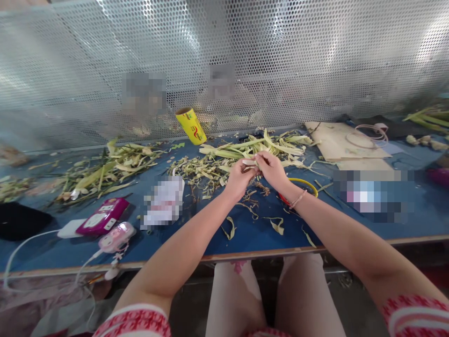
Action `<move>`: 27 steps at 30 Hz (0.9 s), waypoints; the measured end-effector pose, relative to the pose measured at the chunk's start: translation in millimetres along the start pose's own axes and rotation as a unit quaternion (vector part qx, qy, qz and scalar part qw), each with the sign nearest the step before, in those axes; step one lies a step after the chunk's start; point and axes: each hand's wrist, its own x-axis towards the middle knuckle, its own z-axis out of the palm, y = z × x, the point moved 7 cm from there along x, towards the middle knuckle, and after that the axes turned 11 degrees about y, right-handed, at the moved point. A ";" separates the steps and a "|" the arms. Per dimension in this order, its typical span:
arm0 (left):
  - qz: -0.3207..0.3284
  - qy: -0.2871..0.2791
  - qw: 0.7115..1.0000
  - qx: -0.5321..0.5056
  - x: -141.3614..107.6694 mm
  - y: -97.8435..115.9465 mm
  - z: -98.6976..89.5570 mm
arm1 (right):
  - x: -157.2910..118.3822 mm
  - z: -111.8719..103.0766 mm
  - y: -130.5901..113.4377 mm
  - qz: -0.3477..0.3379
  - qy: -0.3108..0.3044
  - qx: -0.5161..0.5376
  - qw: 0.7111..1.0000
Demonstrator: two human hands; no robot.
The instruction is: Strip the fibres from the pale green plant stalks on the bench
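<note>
My left hand (240, 177) and my right hand (272, 169) meet above the middle of the blue table (206, 238). Both sets of fingers are closed on a small pale plant stalk (249, 163), mostly hidden by the fingers. Just behind them lies a heap of long pale green stalks and leaves (242, 149). Curly thin plant trimmings (199, 171) spread out to the left of my hands. Under my right wrist, a yellow and red ring (308, 182) rests partly covered on the table.
A yellow cardboard tube (191, 126) leans near the perforated metal screen (273, 56). More stalks (112, 168), a purple packet (103, 216) and a pink device with a cable (117, 237) lie left. Cardboard sheets (343, 140) are at right. People show dimly behind the screen.
</note>
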 end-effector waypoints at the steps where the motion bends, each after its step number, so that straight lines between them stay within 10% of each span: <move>1: -0.002 -0.002 1.000 0.005 0.0 -0.1 -0.1 | 0.5 -1.8 -1.2 -0.009 0.010 -0.013 1.000; 13: 0.050 -0.018 0.989 0.135 -2.4 6.7 -0.8 | 3.5 -12.2 -11.2 -0.019 0.044 -0.058 0.997; 19: 0.179 0.121 0.938 0.271 -6.0 30.3 -17.3 | 1.9 -15.1 -15.8 -0.033 0.063 -0.057 0.996; 27: 0.079 0.035 0.971 0.222 -4.8 14.9 -5.4 | 0.3 -15.2 -16.4 -0.033 0.063 -0.031 0.997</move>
